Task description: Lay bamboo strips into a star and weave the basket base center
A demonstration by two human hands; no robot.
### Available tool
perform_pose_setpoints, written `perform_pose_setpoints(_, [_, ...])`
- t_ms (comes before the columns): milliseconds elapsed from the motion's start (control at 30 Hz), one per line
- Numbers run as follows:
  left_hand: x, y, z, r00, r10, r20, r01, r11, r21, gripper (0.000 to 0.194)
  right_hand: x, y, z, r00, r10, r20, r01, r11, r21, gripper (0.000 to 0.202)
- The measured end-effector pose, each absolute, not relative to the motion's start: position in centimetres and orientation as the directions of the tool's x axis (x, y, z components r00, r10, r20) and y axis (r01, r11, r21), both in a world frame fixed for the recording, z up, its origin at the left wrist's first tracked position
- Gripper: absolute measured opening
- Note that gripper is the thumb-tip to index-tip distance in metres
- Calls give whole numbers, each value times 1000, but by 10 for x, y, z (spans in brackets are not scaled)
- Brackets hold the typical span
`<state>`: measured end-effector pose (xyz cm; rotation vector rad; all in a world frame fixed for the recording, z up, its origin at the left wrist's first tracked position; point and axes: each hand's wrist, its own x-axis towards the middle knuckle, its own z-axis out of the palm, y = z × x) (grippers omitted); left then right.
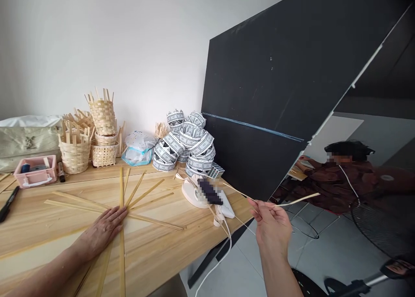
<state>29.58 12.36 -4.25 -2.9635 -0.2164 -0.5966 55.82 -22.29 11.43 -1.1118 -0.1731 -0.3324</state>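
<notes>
Flat bamboo strips (122, 249) cross at one centre on the wooden table and fan out like spokes. My left hand (106, 228) lies flat over that crossing, palm down with its fingers stretched out, and hides the centre. Off the table's right edge, my right hand (274, 223) is raised and pinches a thin pale weaving strip (298, 200) between thumb and fingers. One end of it sticks out to the right of the hand; the other side runs left, back over the table toward a round white object (191, 194).
Woven baskets (103, 117) with upright stakes stand along the wall. Beside them are a pink box (35, 171), a plastic bag (138, 149) and stacked patterned rolls (191, 137). A black pen (9, 205) lies left. A black board (259, 85) leans right; a person (337, 180) sits beyond, near a fan (376, 228).
</notes>
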Motion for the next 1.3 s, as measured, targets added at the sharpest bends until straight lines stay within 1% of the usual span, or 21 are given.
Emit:
perform_pose_setpoints(133, [297, 125, -45, 913, 119, 389, 164, -983, -83, 43, 549, -229, 110, 928, -199, 314, 368, 370, -853, 28])
perform_pose_setpoints(400, [295, 125, -47, 908, 137, 395, 172, -983, -56, 43, 540, -222, 118, 881, -232, 412, 470, 337, -816, 26])
perform_pose_setpoints(567, [294, 124, -47, 907, 138, 399, 176, -983, -59, 42, 541, -201, 113, 858, -192, 475, 513, 328, -793, 25])
perform_pose_setpoints(933, [294, 120, -42, 901, 138, 411, 162, -986, -24, 42, 569, -143, 77, 852, -77, 518, 521, 228, -823, 21])
perform_pose_setpoints(1033, [293, 119, -41, 899, 133, 418, 160, -987, -30, 42, 571, -135, 59, 819, 2, 574, 570, 116, -814, 20])
perform_pose_setpoints(1100, [293, 118, -40, 901, 129, 415, 157, -987, -36, 42, 572, -135, 45, 763, 99, 639, 645, -47, -763, 19])
perform_pose_setpoints(1200, [292, 117, -37, 904, 123, 410, 148, -988, -30, 43, 570, -141, 30, 651, 282, 705, 758, -303, -578, 14])
perform_pose_setpoints(1233, [292, 117, -37, 905, 125, 408, 149, -989, -27, 43, 569, -143, 27, 618, 342, 708, 783, -352, -513, 14])
perform_pose_setpoints(1300, [293, 117, -37, 907, 134, 399, 157, -987, -25, 42, 565, -150, 23, 570, 441, 693, 817, -394, -421, 19])
